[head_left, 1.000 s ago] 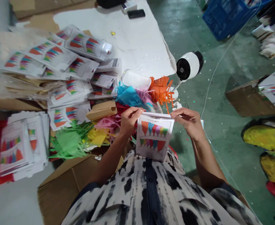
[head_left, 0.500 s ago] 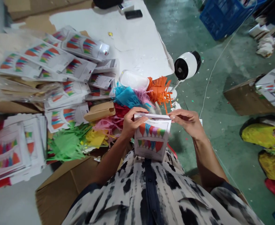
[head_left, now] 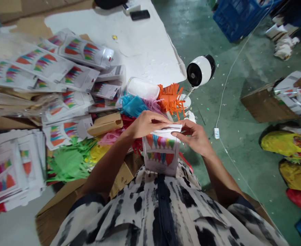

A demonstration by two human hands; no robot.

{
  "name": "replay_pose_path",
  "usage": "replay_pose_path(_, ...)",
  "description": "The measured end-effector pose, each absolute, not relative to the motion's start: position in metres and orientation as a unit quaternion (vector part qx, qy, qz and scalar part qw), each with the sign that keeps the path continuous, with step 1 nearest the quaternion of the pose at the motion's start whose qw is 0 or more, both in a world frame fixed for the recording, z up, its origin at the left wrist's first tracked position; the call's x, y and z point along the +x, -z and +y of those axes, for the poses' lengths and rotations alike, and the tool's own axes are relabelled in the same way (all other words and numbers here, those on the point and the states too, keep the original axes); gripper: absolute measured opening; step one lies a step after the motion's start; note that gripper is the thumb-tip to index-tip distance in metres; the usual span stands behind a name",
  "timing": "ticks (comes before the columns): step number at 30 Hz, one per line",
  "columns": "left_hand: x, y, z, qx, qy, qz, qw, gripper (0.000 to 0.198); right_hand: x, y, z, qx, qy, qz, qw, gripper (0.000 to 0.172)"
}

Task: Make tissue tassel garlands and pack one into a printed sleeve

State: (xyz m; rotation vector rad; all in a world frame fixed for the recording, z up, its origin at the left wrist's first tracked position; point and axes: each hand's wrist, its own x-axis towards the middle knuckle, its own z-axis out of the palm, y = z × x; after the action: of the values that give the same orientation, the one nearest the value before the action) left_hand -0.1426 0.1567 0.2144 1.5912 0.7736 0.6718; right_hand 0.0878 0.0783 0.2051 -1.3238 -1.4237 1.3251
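Upright in front of my body stands a white packet (head_left: 160, 155), its front printed with rows of colourful tassels. Along its top edge the white flap lies partly under my fingers. My left hand (head_left: 146, 123) reaches across the top from the left, fingers together and pressed on the flap. At the top right corner my right hand (head_left: 194, 136) grips the packet, thumb in front and fingers behind. The left fingertips nearly meet the right ones. Just beyond the hands are orange tissue fringe (head_left: 169, 99) and blue tissue fringe (head_left: 133, 105).
Finished-looking printed packets (head_left: 42, 65) are heaped on the left, near a stack of printed cards (head_left: 9, 171). Green fringe (head_left: 69, 159), a brown carton (head_left: 105, 123) and a white tray (head_left: 143, 89) lie closer. A small fan (head_left: 200, 71) stands right of the white table (head_left: 140, 44).
My left hand has moved from the packet's left corner rightward over its top edge. My right hand has shifted slightly left and taken a fuller grip at the corner.
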Motion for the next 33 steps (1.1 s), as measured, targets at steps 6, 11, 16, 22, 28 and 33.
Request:
replay_pose_path(6, -0.152, -0.202, 0.167, 0.711, -0.254, 0.304, 0.581, 0.022, 0.081, -0.188, 0.067, -0.532, -0.563, -0.453, 0.441, 0.052)
replay_pose_path(11, -0.154, -0.203, 0.183, 0.739, -0.199, 0.263, 0.587, 0.024, 0.08, -0.183, 0.066, -0.531, -0.55, -0.483, 0.427, 0.055)
replay_pose_path(16, -0.148, -0.208, 0.193, 0.789, -0.154, 0.222, 0.552, 0.034, 0.076, -0.191, 0.063, -0.541, -0.496, -0.549, 0.4, 0.063)
replay_pose_path(22, -0.148, -0.196, 0.198, 0.786, -0.101, 0.212, 0.572, 0.044, 0.072, -0.197, 0.062, -0.535, -0.386, -0.662, 0.356, 0.037)
replay_pose_path(28, -0.148, -0.197, 0.2, 0.801, -0.065, 0.198, 0.562, 0.043, 0.076, -0.2, 0.069, -0.532, -0.399, -0.646, 0.375, 0.018)
replay_pose_path(33, -0.154, -0.19, 0.2, 0.812, -0.061, 0.184, 0.551, 0.046, 0.078, -0.193, 0.072, -0.514, -0.469, -0.589, 0.411, 0.016)
